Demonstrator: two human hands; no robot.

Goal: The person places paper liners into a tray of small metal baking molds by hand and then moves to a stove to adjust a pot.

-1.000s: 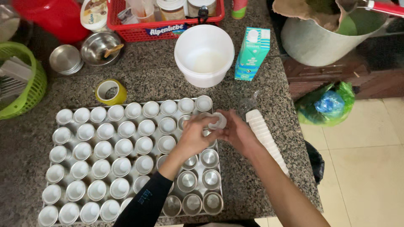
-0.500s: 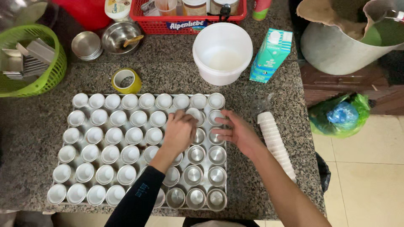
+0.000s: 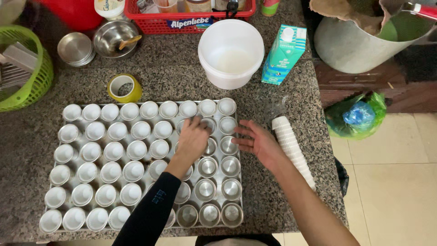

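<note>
**Hands over the tray of small moulds**

The left hand (image 3: 193,136) lies on the big metal tray (image 3: 63,228) of small round moulds, its fingertips pressing down on a white paper cup liner (image 3: 195,121) in the second row. The right hand (image 3: 257,142) hovers open above the tray's right edge, fingers spread, holding nothing. A stack of white paper liners (image 3: 291,146) lies just beside it on the speckled granite counter (image 3: 173,82).

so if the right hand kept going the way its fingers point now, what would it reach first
The right hand points left across the tray, so it would likely first meet the bare metal cup by its fingertips, then the left hand. Height is unclear.
</note>
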